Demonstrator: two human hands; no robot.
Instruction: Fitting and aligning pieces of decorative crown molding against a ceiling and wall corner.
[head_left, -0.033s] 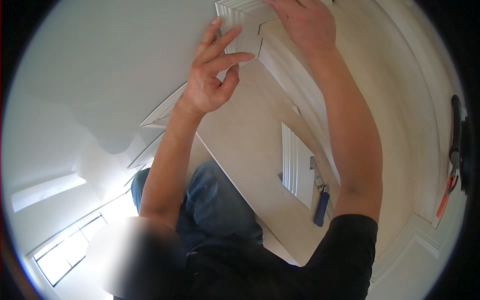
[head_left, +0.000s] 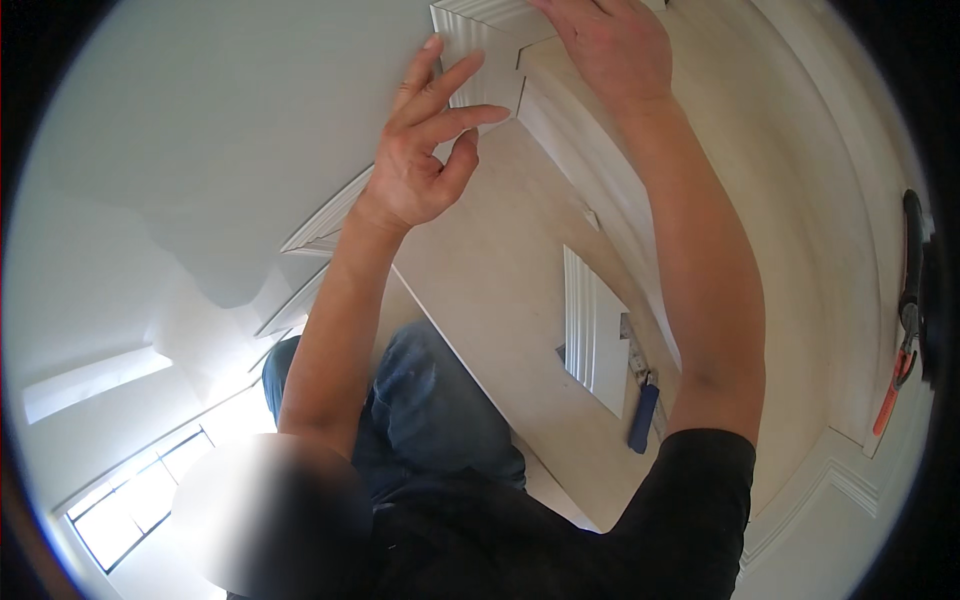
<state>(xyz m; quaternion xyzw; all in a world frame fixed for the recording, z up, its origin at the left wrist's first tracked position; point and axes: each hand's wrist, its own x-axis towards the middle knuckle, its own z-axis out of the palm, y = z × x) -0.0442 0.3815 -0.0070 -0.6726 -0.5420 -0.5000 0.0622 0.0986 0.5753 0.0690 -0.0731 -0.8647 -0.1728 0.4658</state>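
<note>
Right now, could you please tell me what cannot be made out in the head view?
Head view, what the right hand touches: cut off by the upper edge.
Head view, the corner moulding's far end: likewise cut off.
Head view, the grey flat object's outline: mostly covered by the loose grooved piece.

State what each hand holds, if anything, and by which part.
Left hand: nothing gripped, spread open over white grooved trim. Right hand: cannot tell, partly out of frame.

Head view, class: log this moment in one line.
left hand: over ridged molding; right hand: by molding; blue-handled tool: beside loose trim
</note>
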